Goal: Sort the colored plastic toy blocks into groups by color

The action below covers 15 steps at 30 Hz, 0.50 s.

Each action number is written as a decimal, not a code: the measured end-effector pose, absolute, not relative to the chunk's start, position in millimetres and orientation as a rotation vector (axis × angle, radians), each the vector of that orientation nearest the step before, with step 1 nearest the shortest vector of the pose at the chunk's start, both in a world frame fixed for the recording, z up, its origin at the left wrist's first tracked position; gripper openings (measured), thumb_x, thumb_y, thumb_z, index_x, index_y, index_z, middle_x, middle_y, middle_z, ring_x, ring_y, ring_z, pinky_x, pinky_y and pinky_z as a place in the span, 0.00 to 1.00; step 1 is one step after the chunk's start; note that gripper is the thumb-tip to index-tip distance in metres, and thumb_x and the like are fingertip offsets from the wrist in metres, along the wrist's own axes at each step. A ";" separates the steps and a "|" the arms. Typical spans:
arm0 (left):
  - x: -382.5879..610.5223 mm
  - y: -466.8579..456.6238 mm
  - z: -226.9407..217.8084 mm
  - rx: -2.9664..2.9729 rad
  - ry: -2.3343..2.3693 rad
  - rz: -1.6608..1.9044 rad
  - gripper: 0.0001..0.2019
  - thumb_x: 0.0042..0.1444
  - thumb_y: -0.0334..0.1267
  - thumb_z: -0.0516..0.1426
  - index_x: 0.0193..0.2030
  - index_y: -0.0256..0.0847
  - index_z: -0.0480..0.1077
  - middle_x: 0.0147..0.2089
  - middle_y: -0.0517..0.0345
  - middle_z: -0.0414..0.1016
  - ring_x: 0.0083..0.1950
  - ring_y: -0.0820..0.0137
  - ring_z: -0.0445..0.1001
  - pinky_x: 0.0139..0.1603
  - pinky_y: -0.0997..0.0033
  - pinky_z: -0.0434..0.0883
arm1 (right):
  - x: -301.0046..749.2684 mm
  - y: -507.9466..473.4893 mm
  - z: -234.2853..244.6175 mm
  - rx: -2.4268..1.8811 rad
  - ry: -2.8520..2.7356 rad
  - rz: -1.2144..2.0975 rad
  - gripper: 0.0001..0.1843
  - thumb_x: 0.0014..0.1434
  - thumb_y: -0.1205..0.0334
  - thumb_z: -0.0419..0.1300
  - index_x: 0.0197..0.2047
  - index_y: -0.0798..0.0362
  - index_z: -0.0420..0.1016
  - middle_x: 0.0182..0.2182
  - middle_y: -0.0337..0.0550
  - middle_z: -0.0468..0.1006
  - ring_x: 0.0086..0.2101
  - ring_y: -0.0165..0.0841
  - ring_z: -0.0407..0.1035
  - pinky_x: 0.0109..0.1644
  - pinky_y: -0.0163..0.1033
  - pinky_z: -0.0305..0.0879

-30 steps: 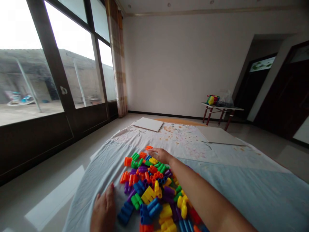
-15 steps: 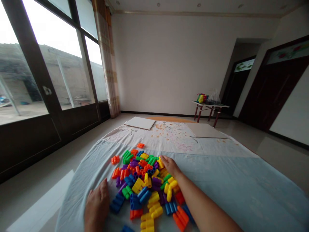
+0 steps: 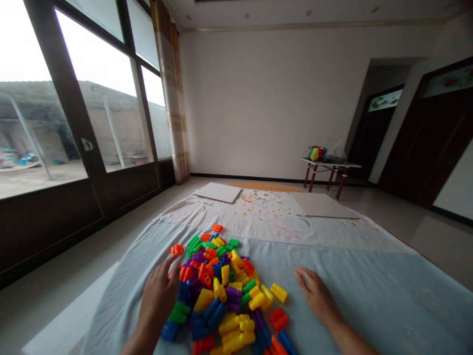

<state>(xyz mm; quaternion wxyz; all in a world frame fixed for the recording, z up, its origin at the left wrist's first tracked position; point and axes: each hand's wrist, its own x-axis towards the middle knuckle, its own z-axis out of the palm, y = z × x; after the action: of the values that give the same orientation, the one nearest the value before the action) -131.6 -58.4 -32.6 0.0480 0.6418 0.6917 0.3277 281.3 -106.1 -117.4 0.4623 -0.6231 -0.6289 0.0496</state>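
Note:
A heap of chunky plastic tube-shaped building blocks (image 3: 218,288) in orange, yellow, green, blue and purple lies on a pale blue sheet (image 3: 369,296). My left hand (image 3: 158,288) is at the heap's left edge, fingers spread, with the fingertips close to a small orange block (image 3: 177,249). It holds nothing. My right hand (image 3: 316,296) rests on the sheet right of the heap, open and empty. Nearest to it is a loose yellow block (image 3: 279,293).
Two white boards (image 3: 217,192) (image 3: 321,205) lie on the paint-stained far part of the sheet. A red-legged small table (image 3: 325,167) holds a colourful bag and plastic bag. Tall windows run along the left, with a curtain and tiled floor.
My right hand has moved rightward off the heap onto the sheet. My left hand has risen along the heap's left side toward the small orange block. Some blocks have shifted.

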 end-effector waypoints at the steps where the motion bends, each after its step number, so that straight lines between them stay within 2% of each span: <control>1: -117.8 -44.1 -21.0 2.046 2.063 0.918 0.28 0.59 0.49 0.38 0.54 0.36 0.66 0.55 0.47 0.70 0.58 0.63 0.66 0.58 0.63 0.62 | 281.8 -108.1 -123.1 -1.528 -1.597 0.069 0.26 0.61 0.43 0.47 0.44 0.55 0.74 0.43 0.55 0.77 0.46 0.42 0.71 0.53 0.50 0.66; 3: -86.1 -9.9 -4.1 2.215 1.953 0.741 0.27 0.61 0.47 0.37 0.57 0.34 0.64 0.57 0.45 0.68 0.60 0.62 0.63 0.60 0.61 0.58 | 277.5 -109.1 -128.4 -1.527 -1.693 -0.022 0.23 0.62 0.46 0.48 0.46 0.54 0.73 0.44 0.53 0.77 0.47 0.42 0.70 0.53 0.50 0.67; 6: -40.8 44.3 -0.7 2.337 1.797 0.609 0.25 0.60 0.44 0.43 0.59 0.34 0.63 0.61 0.47 0.64 0.63 0.65 0.59 0.63 0.67 0.53 | 270.8 -106.1 -129.3 -1.544 -1.769 -0.145 0.21 0.62 0.48 0.50 0.48 0.52 0.72 0.45 0.52 0.76 0.48 0.42 0.70 0.53 0.50 0.68; 8: -20.9 74.0 -9.2 2.354 1.747 0.510 0.24 0.60 0.44 0.45 0.58 0.34 0.63 0.62 0.44 0.62 0.64 0.63 0.57 0.63 0.63 0.53 | 271.1 -103.2 -130.9 -1.543 -1.785 -0.223 0.20 0.62 0.49 0.50 0.48 0.52 0.72 0.45 0.52 0.77 0.47 0.42 0.71 0.50 0.49 0.70; 10: -12.1 94.7 -19.7 2.329 1.748 0.430 0.23 0.60 0.45 0.47 0.58 0.35 0.63 0.64 0.43 0.59 0.65 0.59 0.54 0.63 0.55 0.52 | 274.4 -100.5 -134.0 -1.528 -1.804 -0.295 0.19 0.61 0.49 0.50 0.47 0.51 0.72 0.43 0.51 0.78 0.45 0.43 0.72 0.47 0.48 0.72; 13: -15.9 106.5 -30.6 2.256 1.774 0.349 0.22 0.59 0.49 0.50 0.55 0.37 0.64 0.62 0.44 0.61 0.63 0.57 0.58 0.61 0.45 0.55 | 278.5 -98.4 -137.6 -1.513 -1.839 -0.340 0.18 0.61 0.49 0.52 0.46 0.51 0.73 0.42 0.50 0.78 0.43 0.42 0.73 0.46 0.46 0.73; 15: -24.0 103.3 -32.8 2.220 1.749 0.322 0.22 0.58 0.51 0.50 0.51 0.37 0.67 0.56 0.47 0.67 0.57 0.60 0.65 0.57 0.46 0.60 | 278.6 -98.9 -137.7 -1.523 -1.845 -0.323 0.18 0.61 0.50 0.52 0.46 0.52 0.72 0.43 0.50 0.78 0.44 0.42 0.72 0.47 0.46 0.73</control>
<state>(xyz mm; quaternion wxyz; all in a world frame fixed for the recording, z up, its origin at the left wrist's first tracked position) -24.0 103.3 -32.8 0.1480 0.7719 0.6081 0.1120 278.6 -98.9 -137.7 0.3558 -0.5896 -0.7142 -0.1251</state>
